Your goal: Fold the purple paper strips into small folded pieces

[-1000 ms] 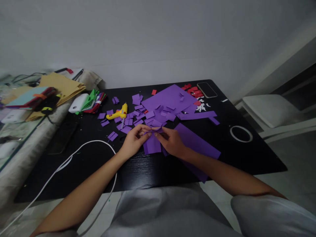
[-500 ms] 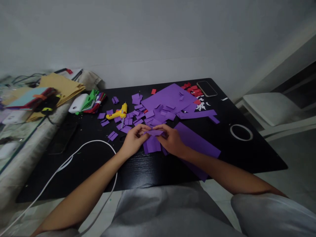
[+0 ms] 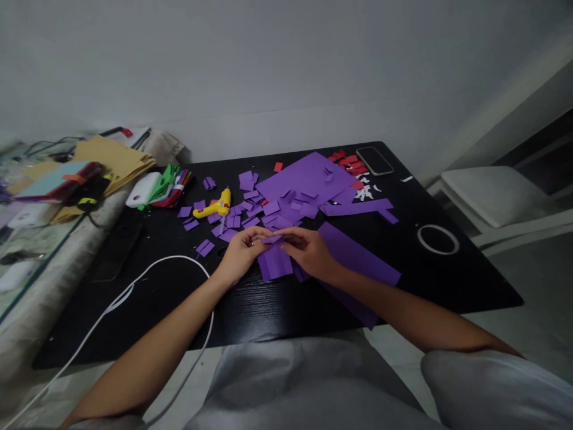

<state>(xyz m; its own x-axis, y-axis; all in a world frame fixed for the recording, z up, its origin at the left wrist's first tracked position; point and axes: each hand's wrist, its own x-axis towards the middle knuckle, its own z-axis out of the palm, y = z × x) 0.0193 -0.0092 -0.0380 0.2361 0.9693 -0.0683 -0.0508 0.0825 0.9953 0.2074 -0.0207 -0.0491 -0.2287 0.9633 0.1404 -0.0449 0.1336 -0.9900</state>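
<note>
Between my fingertips is a small piece of purple paper [image 3: 271,239], pinched from both sides. My left hand [image 3: 244,254] is closed on its left end, and my right hand [image 3: 310,251] grips its right end, covering much of it. Just below the fingers lies another purple paper piece [image 3: 275,264] with crease lines. A large purple sheet [image 3: 358,263] passes under my right wrist. Beyond my hands, many small folded purple pieces [image 3: 271,208] are scattered, some on a second purple sheet [image 3: 308,173].
A yellow glue gun [image 3: 217,205] lies left of the paper pieces. A white cable [image 3: 165,258] loops beside my left arm. Red paper pieces [image 3: 351,162], white scraps, a phone [image 3: 375,160] and a white ring [image 3: 437,239] sit to the right on the black table [image 3: 250,316].
My fingers have drawn closer together on the purple paper, which now looks narrower, its sides more covered by the fingers. The other things stay where they were.
</note>
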